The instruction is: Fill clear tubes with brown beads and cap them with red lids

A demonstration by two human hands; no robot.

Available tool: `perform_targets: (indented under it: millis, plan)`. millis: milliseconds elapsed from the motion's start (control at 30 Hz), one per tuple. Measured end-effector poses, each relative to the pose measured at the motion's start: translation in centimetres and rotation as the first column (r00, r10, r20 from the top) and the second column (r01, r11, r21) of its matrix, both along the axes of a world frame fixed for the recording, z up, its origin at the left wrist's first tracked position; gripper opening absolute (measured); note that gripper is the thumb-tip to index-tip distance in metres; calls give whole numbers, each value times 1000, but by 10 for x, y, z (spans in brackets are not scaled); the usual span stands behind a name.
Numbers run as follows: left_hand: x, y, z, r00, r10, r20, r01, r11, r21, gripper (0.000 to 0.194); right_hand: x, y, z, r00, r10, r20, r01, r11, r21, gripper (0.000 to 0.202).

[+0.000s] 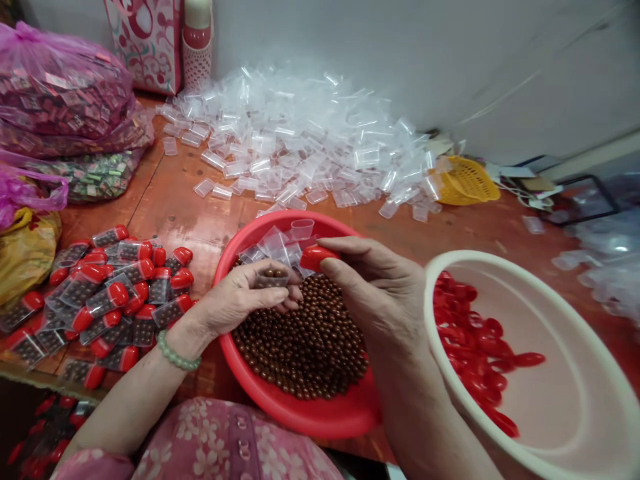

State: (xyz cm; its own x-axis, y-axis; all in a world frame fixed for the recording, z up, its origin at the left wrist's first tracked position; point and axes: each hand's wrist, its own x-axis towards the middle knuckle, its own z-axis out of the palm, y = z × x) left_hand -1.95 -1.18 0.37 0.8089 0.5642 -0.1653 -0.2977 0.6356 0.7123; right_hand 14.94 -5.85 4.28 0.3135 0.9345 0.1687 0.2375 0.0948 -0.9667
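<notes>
My left hand (255, 293) is closed around a small clear plastic container (271, 276) with brown balls in it. In my right hand (375, 287) a red cap (317, 257) is pinched between thumb and fingers, a short way right of the container and apart from it. Both hands are above a red basin (235, 360) of shiny brown balls (305, 340). More clear containers (275, 245) lie at the basin's far side. To the right, a white basin (555, 400) holds loose red caps (475, 340).
Capped, filled containers (105, 300) are heaped at left. A large pile of clear containers (310, 140) lies by the wall, beside a yellow basket (467, 180). Purple bags (65, 93), a patterned bag (147, 43) and a bottle (197, 47) stand at the back left of the table (175, 187).
</notes>
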Motion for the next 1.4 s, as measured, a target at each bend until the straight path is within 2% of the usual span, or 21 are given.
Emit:
perform_targets:
  millis: [100,200,300,400,667,833,1133,1400]
  plan:
    - [1,-2,4,995,-30,-92,41,991,126,22,1,-5,-4,997,-37,-68,38,999,12,18]
    - [2,-1,7,985,25,-173,16,973,230,22,2,-12,-8,994,-57,-95,58,998,13,20]
    - [4,1,8,981,-8,-194,62,960,272,23,3,-17,-13,991,-92,-100,94,995,19,24]
    - [6,2,7,975,5,-220,57,960,273,26,3,-19,-17,993,-70,-95,74,997,31,25]
    - [10,2,7,961,-60,-271,123,967,224,36,2,-18,-21,994,-45,-96,50,997,52,22]
    - [13,3,6,962,-36,-272,118,950,290,28,3,-17,-22,996,-55,-72,58,997,50,22]
    - [17,9,1,959,-14,-283,106,944,312,24,5,-14,-25,998,-47,-47,49,998,48,21]
    - [16,10,1,955,-75,-286,162,941,296,19,2,-11,-21,1000,22,7,-23,996,88,22]
